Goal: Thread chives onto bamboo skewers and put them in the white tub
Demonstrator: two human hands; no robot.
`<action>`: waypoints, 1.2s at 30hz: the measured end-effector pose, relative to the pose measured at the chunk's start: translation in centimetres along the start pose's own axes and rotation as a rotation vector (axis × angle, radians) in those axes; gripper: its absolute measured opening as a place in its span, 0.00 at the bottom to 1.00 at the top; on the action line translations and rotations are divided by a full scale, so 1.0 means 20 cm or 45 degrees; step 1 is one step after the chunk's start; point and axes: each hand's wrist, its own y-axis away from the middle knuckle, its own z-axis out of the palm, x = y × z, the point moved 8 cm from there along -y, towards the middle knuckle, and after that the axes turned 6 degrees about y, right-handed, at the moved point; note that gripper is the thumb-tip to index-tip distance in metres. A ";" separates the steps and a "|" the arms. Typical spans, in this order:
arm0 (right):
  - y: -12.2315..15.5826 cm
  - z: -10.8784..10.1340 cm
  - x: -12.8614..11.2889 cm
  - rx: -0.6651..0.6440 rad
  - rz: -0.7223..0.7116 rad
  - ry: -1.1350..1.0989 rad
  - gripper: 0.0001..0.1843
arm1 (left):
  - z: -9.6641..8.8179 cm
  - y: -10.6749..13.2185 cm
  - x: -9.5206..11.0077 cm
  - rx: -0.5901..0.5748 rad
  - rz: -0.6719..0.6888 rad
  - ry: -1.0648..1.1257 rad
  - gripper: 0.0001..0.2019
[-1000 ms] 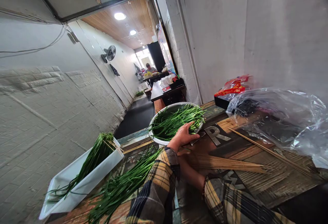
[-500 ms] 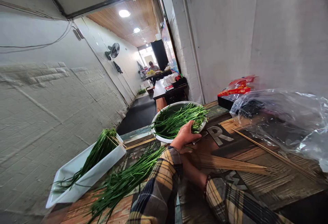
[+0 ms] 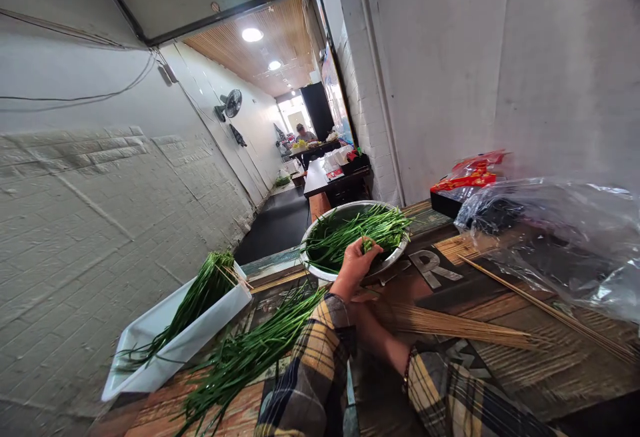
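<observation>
My left hand (image 3: 354, 265) is at the near rim of a metal bowl (image 3: 320, 273). Its thumb and fingers are closed round the pale-green ends of some chives (image 3: 367, 245). More chives (image 3: 350, 233) fill the bowl. My right hand (image 3: 367, 320) lies low over the table, partly behind my left wrist, so its fingers are hidden. Close to it fans a bundle of thin wooden skewers (image 3: 460, 327). Left of my left sleeve, a loose bunch of chives (image 3: 255, 343) is spread on the table.
At the left, a white tray (image 3: 200, 330) holds chives with skewers through their ends. Clear plastic (image 3: 555, 223) and a red-and-black box (image 3: 450, 200) occupy the right side. Longer skewers (image 3: 540, 303) lie beside them. Far back, a person (image 3: 304, 133) sits at a table.
My left hand has gone from open fingers over the bowl's edge to a closed grip on chive ends. The whole view has shifted slightly.
</observation>
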 end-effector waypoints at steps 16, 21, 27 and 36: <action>0.02 -0.09 0.02 0.030 0.027 0.950 0.09 | -0.46 0.10 0.00 0.549 -0.030 0.542 0.16; 0.03 -0.08 -0.08 0.118 -0.160 1.130 0.07 | -0.48 0.15 -0.06 0.503 -0.072 0.680 0.15; 0.08 -0.13 -0.23 0.316 -0.478 1.056 0.04 | -0.53 0.18 -0.11 0.622 -0.042 0.825 0.13; 0.13 -0.28 -0.27 0.702 -0.611 0.961 0.09 | -0.55 0.23 -0.11 0.582 0.041 0.658 0.08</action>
